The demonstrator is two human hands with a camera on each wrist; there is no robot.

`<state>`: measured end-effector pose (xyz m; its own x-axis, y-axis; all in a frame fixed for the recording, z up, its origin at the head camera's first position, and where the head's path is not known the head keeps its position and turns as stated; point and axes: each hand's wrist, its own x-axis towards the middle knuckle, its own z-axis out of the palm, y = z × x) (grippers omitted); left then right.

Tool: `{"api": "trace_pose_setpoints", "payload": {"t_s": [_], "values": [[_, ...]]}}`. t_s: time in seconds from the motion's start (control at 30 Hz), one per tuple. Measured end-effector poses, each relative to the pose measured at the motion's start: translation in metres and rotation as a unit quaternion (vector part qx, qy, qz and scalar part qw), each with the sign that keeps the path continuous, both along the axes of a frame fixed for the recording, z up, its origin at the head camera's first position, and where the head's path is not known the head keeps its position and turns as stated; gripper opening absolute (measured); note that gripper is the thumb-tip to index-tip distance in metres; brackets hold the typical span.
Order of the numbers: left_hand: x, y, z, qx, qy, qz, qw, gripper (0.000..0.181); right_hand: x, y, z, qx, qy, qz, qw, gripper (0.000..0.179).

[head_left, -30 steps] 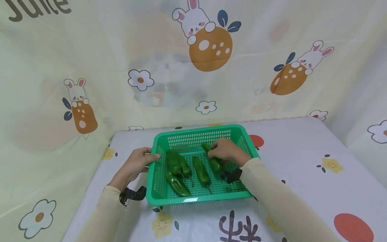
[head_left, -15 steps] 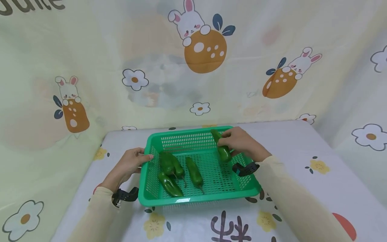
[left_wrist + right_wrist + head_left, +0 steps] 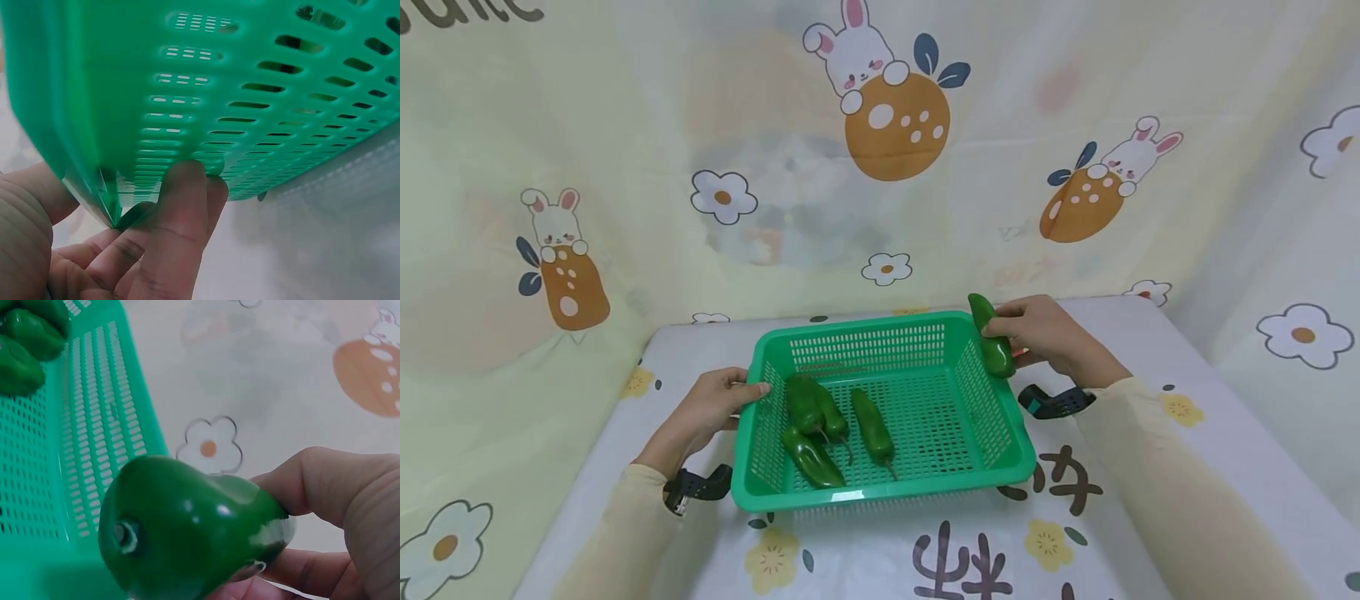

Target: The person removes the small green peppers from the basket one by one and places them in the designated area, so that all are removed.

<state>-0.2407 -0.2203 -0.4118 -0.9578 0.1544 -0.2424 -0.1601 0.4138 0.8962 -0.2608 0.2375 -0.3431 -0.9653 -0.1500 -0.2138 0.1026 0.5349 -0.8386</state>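
Note:
A green plastic basket [image 3: 880, 498] with slotted walls stands in the middle of the table. My left hand [image 3: 707, 408] grips its left rim, thumb on top; in the left wrist view the fingers [image 3: 181, 219] press the outer wall from below. My right hand [image 3: 1048, 333] pinches a green pepper [image 3: 996, 350] between thumb and fingers, at the basket's right rim. In the right wrist view this pepper [image 3: 181, 525] points its stem end at the camera. Several more green peppers [image 3: 808, 454] lie in the basket's left half, one of them [image 3: 872, 425] nearer its middle.
A white patterned cloth [image 3: 827, 558] covers the table. Behind it hangs a pale curtain [image 3: 790, 100] printed with rabbits and flowers. A black wrist camera [image 3: 700, 483] sits on the left wrist and another black camera [image 3: 1056, 402] on the right.
My right hand has lifted the pepper from inside the basket and carried it right, to the right rim. The left hand keeps its grip. The whole view has shifted slightly.

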Motion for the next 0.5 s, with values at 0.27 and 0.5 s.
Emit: {"api": "trace_pose_setpoints", "payload": {"t_s": [0.27,0.5], "values": [[0.000,-0.003,-0.001,-0.001,-0.003,0.002,1.0000,0.046,-0.004,0.028,-0.013,-0.007,-0.014,-0.019,0.9997,0.057],[-0.001,-0.002,-0.002,-0.004,0.002,-0.002,1.0000,0.045,-0.007,0.048,-0.033,0.014,-0.031,-0.039,0.9986,0.058]]}}
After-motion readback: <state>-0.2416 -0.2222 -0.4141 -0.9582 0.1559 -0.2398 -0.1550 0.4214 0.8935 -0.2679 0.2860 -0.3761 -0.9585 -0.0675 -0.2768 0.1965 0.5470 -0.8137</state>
